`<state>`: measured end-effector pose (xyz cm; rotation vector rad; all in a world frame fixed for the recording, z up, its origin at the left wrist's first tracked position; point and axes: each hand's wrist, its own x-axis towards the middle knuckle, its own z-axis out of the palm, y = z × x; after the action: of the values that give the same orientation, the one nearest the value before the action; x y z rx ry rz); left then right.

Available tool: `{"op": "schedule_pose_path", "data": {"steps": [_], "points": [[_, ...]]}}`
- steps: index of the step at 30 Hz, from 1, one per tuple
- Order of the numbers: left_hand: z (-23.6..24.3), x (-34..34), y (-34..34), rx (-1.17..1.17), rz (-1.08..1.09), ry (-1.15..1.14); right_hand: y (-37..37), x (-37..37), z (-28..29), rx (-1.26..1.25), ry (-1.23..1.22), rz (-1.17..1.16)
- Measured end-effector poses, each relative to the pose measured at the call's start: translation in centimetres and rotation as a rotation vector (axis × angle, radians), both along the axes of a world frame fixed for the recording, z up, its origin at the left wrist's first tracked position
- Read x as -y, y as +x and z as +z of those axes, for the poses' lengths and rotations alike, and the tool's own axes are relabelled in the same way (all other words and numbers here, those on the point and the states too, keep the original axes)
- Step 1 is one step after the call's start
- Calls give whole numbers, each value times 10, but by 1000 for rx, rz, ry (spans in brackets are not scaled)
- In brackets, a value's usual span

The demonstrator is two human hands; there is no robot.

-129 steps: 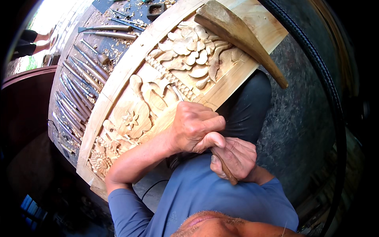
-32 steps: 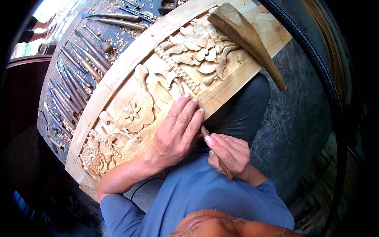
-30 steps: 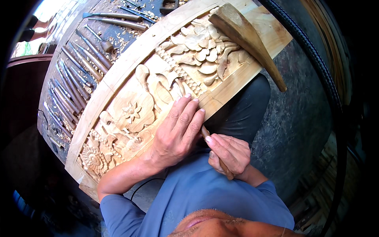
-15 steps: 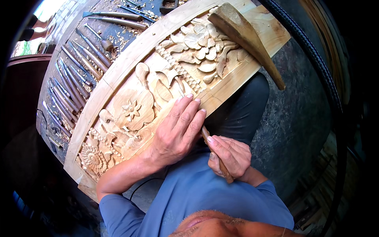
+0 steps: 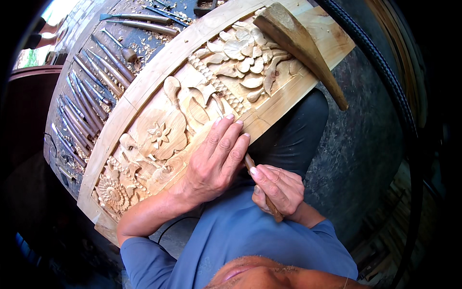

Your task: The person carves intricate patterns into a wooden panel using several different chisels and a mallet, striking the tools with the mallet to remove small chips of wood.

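Observation:
A pale wooden panel (image 5: 159, 120) carved with leaves, flowers and beaded bands lies diagonally before me. My left hand (image 5: 216, 159) rests flat along its near edge, fingers stretched over the front part of a chisel, thumb hidden. My right hand (image 5: 281, 190) is closed round the chisel's wooden handle (image 5: 250, 163) just right of and below it. The chisel's tip reaches into the carving beside a beaded band (image 5: 224, 84). A heavy wooden mallet (image 5: 298, 48) lies across the panel's upper right end, its narrow handle hanging past the edge.
Rows of chisels (image 5: 91, 106) lie among shavings on the dark bench (image 5: 159, 53) beyond the panel. A dark block (image 5: 206, 6) sits at the top. A thick braided hose (image 5: 380, 62) runs down the right. Another person's legs (image 5: 45, 38) show at top left.
Since about four seconds ago my left hand has uncurled from over the right hand and now lies flat along the chisel. Over the last second both hands have barely moved.

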<state>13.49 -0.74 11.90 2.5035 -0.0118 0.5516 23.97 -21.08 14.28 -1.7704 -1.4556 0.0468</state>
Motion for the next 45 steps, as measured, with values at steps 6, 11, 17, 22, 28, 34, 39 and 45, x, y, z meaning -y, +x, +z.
{"op": "schedule_pose_path", "data": {"steps": [6,11,17,22,28,34,39,45], "points": [[1,0,1,-5,-7,-10,0,0,0,-5,5,-6],[-8,2,1,31,-1,6,1,0,1,-19,-4,-16],[-8,0,1,24,43,-21,3,-8,-4,-4,20,-13],[-6,-1,1,19,12,-29,6,-5,8,6,-17,-16],[-11,-2,-1,50,-1,-22,3,-7,12,11,-23,-20],[-7,-3,-1,41,-8,-19,3,-7,21,1,-51,-3],[-2,-4,-1,22,-9,-39,3,-7,20,-4,-45,-1],[-3,-1,-1,9,4,-37,5,-3,13,-41,-36,-1]]}}
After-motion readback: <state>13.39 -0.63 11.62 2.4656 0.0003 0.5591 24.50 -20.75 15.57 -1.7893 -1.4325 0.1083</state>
